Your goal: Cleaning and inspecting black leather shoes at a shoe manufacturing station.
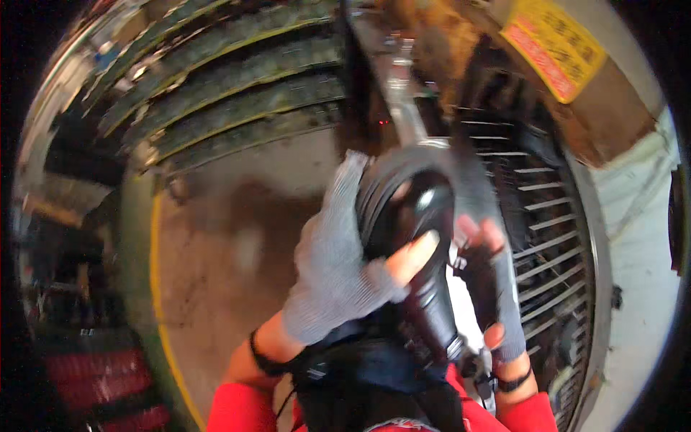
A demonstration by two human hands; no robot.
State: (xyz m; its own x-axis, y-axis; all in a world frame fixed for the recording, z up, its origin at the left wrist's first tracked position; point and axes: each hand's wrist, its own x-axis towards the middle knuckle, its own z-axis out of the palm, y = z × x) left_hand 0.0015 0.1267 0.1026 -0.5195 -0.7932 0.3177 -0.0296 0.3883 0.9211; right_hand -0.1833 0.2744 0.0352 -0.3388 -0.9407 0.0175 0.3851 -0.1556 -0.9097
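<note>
A glossy black, rounded, shoe-like piece (425, 209) with a ridged dark grey rim is held up in front of my body. My left hand (331, 266), in a grey knit glove with the thumb tip bare, grips it from the left. Its thumb lies across the shiny black face while the other fingers go round the grey rim. Close to the right side of the piece is my right hand (497, 281), gloved in grey with a dark palm and bare fingertips. It is blurred, with thumb and fingers apart, and I see nothing held in it.
To the right runs a metal rack (554, 237) of slanted bars, beside a pale panel (637, 237). Tiered shelves (245, 86) stand at the far left. A yellow-and-red sign (554, 47) hangs upper right. A yellow line (156, 259) crosses the floor, and red stacked items (101, 378) sit lower left.
</note>
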